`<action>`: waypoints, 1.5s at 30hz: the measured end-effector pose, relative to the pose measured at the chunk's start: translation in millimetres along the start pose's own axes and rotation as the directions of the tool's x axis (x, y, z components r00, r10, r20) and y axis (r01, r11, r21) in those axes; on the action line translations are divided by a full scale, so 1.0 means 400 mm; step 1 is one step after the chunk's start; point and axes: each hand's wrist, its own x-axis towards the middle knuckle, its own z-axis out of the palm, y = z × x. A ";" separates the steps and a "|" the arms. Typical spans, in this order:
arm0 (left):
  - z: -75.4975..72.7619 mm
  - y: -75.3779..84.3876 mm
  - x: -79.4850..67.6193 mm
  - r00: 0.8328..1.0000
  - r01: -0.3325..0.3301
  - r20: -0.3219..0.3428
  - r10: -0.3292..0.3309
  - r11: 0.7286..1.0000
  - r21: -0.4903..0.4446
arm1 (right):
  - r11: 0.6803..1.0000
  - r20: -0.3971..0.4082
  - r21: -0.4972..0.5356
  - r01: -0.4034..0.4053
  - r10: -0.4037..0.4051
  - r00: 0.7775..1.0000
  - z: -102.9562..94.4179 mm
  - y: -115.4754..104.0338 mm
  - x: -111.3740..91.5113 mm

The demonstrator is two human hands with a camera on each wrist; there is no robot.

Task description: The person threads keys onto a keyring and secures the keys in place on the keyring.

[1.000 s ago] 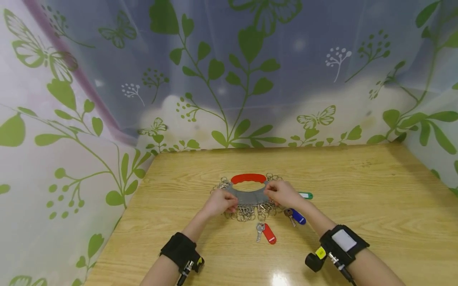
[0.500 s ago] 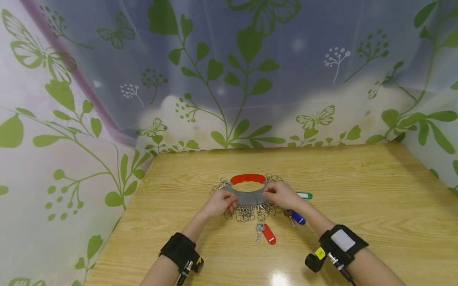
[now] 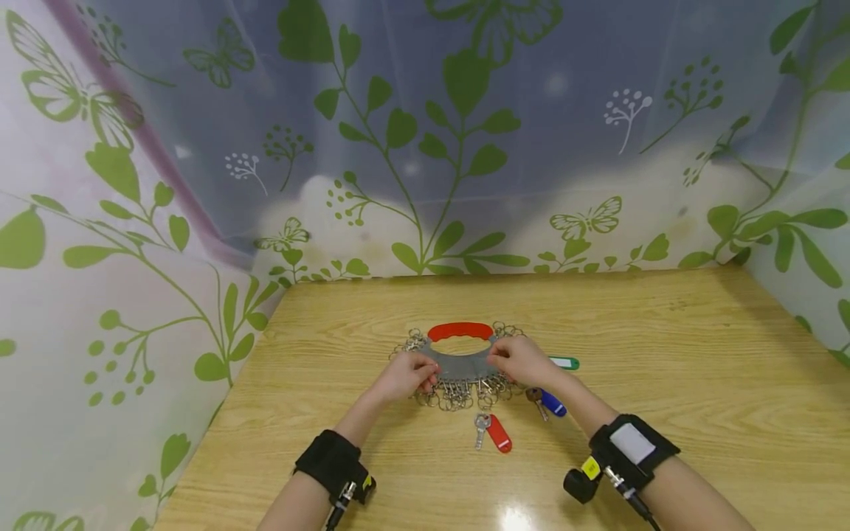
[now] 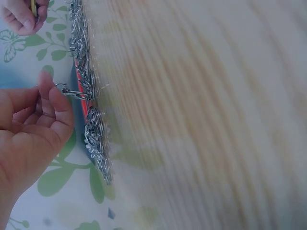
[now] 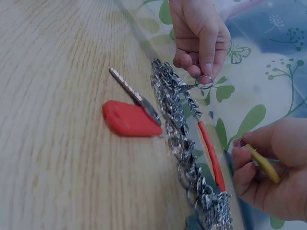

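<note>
A grey metal plate with a red handle (image 3: pixel 461 331) lies on the table, its edge hung with several clips and key rings (image 3: pixel 454 402). My left hand (image 3: pixel 406 375) is over the plate's left side. Its thumb and finger pinch a split ring (image 5: pixel 204 82) on a clip pulled up from the bunch. Over the right side, my right hand (image 3: pixel 526 361) holds a yellow key tag (image 5: pixel 263 164), seen edge-on in the right wrist view; its fingertips pinch a small part at the tag's end. In the head view the tag is hidden by the hand.
Nearest me lies a key with a red tag (image 3: pixel 499 434). A key with a blue tag (image 3: pixel 553 403) lies below my right forearm, and a green tag (image 3: pixel 566 363) beside my right wrist. Patterned curtains (image 3: pixel 425 147) stand around the wooden table (image 3: pixel 319 324).
</note>
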 end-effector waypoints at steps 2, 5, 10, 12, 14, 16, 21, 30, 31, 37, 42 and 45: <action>-0.003 0.002 -0.006 1.000 0.004 -0.023 -0.004 1.000 0.025 | 0.999 0.029 -0.031 0.014 -0.013 0.999 0.007 -0.007 0.008; -0.006 0.001 -0.013 0.998 0.007 -0.063 -0.004 0.998 0.060 | 0.998 0.096 -0.057 0.031 -0.025 0.995 0.018 -0.022 0.019; -0.010 -0.005 -0.026 0.993 0.011 -0.121 -0.004 0.998 0.059 | 0.998 0.212 -0.055 0.025 -0.013 0.977 0.032 -0.043 0.033; -0.012 -0.007 -0.031 0.990 0.014 -0.142 -0.008 0.999 0.041 | 0.996 0.249 -0.068 0.052 -0.034 0.968 0.036 -0.047 0.035; -0.013 -0.011 -0.035 0.986 0.012 -0.164 -0.006 0.999 0.032 | 0.992 0.266 -0.089 0.089 -0.063 0.962 0.040 -0.050 0.038; -0.013 -0.015 -0.038 0.983 0.014 -0.184 -0.010 1.000 0.019 | 0.989 0.257 -0.099 0.111 -0.082 0.963 0.046 -0.051 0.043; -0.016 -0.020 -0.043 0.974 0.036 -0.224 -0.034 0.999 0.004 | 0.993 0.168 -0.074 0.091 -0.077 0.983 0.070 -0.067 0.067; -0.029 -0.004 -0.039 0.965 0.038 -0.262 -0.014 0.995 0.088 | 0.997 0.060 0.081 0.007 -0.012 0.998 0.115 -0.107 0.118; -0.029 -0.004 -0.037 0.966 0.035 -0.259 -0.009 0.995 0.097 | 0.997 0.043 0.070 0.016 -0.019 0.999 0.118 -0.108 0.121; -0.024 -0.001 -0.028 0.969 0.015 -0.245 0.014 0.993 0.117 | 0.996 -0.036 -0.059 0.060 -0.062 0.997 0.127 -0.112 0.129; -0.010 0.006 -0.014 0.975 -0.016 -0.218 0.044 0.992 0.129 | 0.984 -0.103 -0.139 0.107 -0.122 0.987 0.127 -0.112 0.117; -0.005 0.012 -0.008 0.977 -0.023 -0.207 0.050 0.991 0.131 | 0.977 -0.149 -0.173 0.128 -0.155 0.977 0.129 -0.111 0.112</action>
